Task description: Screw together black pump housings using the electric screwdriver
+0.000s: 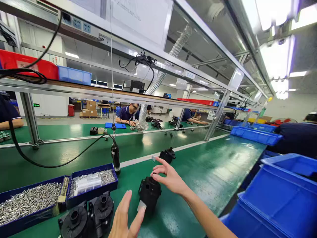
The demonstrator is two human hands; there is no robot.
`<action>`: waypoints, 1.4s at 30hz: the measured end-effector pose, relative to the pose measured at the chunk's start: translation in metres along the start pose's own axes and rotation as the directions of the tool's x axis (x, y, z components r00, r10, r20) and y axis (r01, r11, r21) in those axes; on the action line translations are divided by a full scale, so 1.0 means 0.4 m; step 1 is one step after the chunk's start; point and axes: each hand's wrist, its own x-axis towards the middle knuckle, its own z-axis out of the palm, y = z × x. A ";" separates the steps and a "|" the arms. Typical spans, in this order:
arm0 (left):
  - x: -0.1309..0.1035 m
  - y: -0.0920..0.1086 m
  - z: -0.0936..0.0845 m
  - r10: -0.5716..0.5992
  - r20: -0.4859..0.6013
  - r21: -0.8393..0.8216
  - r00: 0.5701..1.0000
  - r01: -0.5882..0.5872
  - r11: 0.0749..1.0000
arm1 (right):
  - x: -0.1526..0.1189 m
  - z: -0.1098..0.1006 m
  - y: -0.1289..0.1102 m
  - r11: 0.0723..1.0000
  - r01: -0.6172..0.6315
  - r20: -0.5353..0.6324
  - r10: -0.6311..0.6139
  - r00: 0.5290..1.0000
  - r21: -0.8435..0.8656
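My left hand (125, 216) hovers open at the bottom middle, fingers apart, just left of a black plastic housing (149, 195) standing on the green bench (210, 172). My right hand (168, 177) is open too, its fingertips touching or nearly touching the housing's top right. Neither hand grips anything. A second black housing (167, 154) sits farther back on the bench. Two round black parts (85, 216) lie at the lower left, beside my left hand.
Dark blue trays of screws (29, 200) and small metal bits (104, 177) sit at left. A hanging electric screwdriver (115, 158) dangles on a cable. Blue bins (284, 198) stand at right. Other seated workers (127, 114) are across the line.
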 end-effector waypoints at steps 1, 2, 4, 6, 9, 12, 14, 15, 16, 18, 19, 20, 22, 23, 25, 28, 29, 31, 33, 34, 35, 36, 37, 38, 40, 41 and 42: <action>-0.013 -0.007 0.009 0.041 0.007 -0.077 0.999 -0.041 0.996 | -0.037 0.032 -0.020 0.999 -0.012 0.066 0.008 0.998 0.053; -0.025 -0.016 0.013 0.081 0.028 -0.155 0.996 -0.076 0.985 | -0.071 0.066 -0.039 0.994 -0.027 0.123 0.015 0.992 0.102; -0.045 -0.035 0.009 0.101 0.105 -0.273 0.989 -0.069 0.960 | -0.125 0.130 -0.073 0.983 -0.057 0.192 0.022 0.981 0.177; -0.057 -0.049 0.001 0.067 0.167 -0.340 0.984 -0.006 0.940 | -0.162 0.174 -0.098 0.976 -0.065 0.176 0.028 0.984 0.208; -0.063 -0.058 -0.003 0.042 0.136 -0.447 0.990 0.023 0.894 | -0.199 0.194 -0.118 0.985 -0.034 0.034 0.029 0.999 0.168; -0.061 -0.067 0.008 -0.026 0.113 -0.469 0.993 0.076 0.880 | -0.237 0.187 -0.118 0.988 -0.044 -0.005 0.045 0.999 0.147; -0.058 -0.075 0.017 -0.058 0.112 -0.442 0.992 0.102 0.891 | -0.266 0.189 -0.112 0.979 -0.100 0.049 0.093 0.994 0.179; -0.056 -0.077 0.021 -0.055 0.111 -0.435 0.992 0.099 0.895 | -0.281 0.194 -0.107 0.973 -0.131 0.074 0.119 0.990 0.192; -0.055 -0.079 0.023 -0.052 0.111 -0.431 0.992 0.095 0.897 | -0.294 0.201 -0.103 0.967 -0.157 0.090 0.141 0.986 0.201; -0.055 -0.078 0.022 -0.054 0.121 -0.429 0.991 0.101 0.898 | -0.315 0.219 -0.095 0.960 -0.185 0.091 0.169 0.981 0.210; -0.055 -0.077 0.021 -0.062 0.128 -0.427 0.990 0.112 0.897 | -0.322 0.229 -0.091 0.956 -0.192 0.083 0.178 0.980 0.220; -0.057 -0.075 0.019 -0.073 0.135 -0.423 0.988 0.124 0.897 | -0.328 0.239 -0.088 0.952 -0.197 0.073 0.185 0.980 0.236; -0.060 -0.073 0.017 -0.089 0.159 -0.415 0.983 0.149 0.898 | -0.335 0.256 -0.081 0.941 -0.206 0.048 0.201 0.979 0.267; -0.062 -0.072 0.016 -0.096 0.170 -0.407 0.981 0.159 0.900 | -0.337 0.263 -0.079 0.938 -0.210 0.036 0.208 0.977 0.276; -0.067 -0.073 0.017 -0.117 0.176 -0.386 0.977 0.178 0.905 | -0.339 0.275 -0.075 0.937 -0.214 0.016 0.218 0.976 0.277; -0.070 -0.077 0.019 -0.127 0.165 -0.368 0.978 0.181 0.912 | -0.339 0.282 -0.077 0.948 -0.206 -0.007 0.214 0.977 0.242; -0.070 -0.078 0.019 -0.118 0.167 -0.372 0.979 0.174 0.912 | -0.339 0.282 -0.080 0.954 -0.204 -0.010 0.211 0.977 0.221; -0.069 -0.080 0.018 -0.100 0.175 -0.390 0.980 0.162 0.907 | -0.338 0.280 -0.086 0.965 -0.198 -0.010 0.202 0.979 0.173; -0.068 -0.080 0.016 -0.095 0.182 -0.406 0.979 0.163 0.899 | -0.338 0.277 -0.092 0.973 -0.191 -0.006 0.193 0.981 0.133; -0.068 -0.079 0.015 -0.097 0.184 -0.410 0.978 0.166 0.897 | -0.338 0.275 -0.093 0.975 -0.186 -0.006 0.188 0.982 0.118; -0.067 -0.079 0.014 -0.099 0.187 -0.412 0.977 0.170 0.895 | -0.337 0.274 -0.094 0.978 -0.182 -0.007 0.184 0.983 0.106; -0.067 -0.078 0.013 -0.101 0.190 -0.413 0.976 0.173 0.894 | -0.338 0.273 -0.094 0.979 -0.180 -0.008 0.181 0.983 0.093; -0.066 -0.077 0.013 -0.101 0.195 -0.413 0.975 0.176 0.893 | -0.338 0.272 -0.093 0.981 -0.178 -0.009 0.179 0.984 0.081; -0.065 -0.076 0.012 -0.102 0.198 -0.415 0.975 0.178 0.892 | -0.339 0.272 -0.092 0.982 -0.173 -0.012 0.175 0.985 0.069; -0.064 -0.074 0.011 -0.102 0.198 -0.419 0.975 0.179 0.890 | -0.342 0.275 -0.089 0.986 -0.158 -0.025 0.160 0.987 0.046; -0.063 -0.074 0.011 -0.103 0.197 -0.419 0.975 0.178 0.890 | -0.344 0.277 -0.087 0.989 -0.147 -0.038 0.148 0.988 0.031; -0.063 -0.073 0.011 -0.102 0.196 -0.419 0.975 0.178 0.890 | -0.347 0.280 -0.084 0.991 -0.131 -0.054 0.131 0.990 0.012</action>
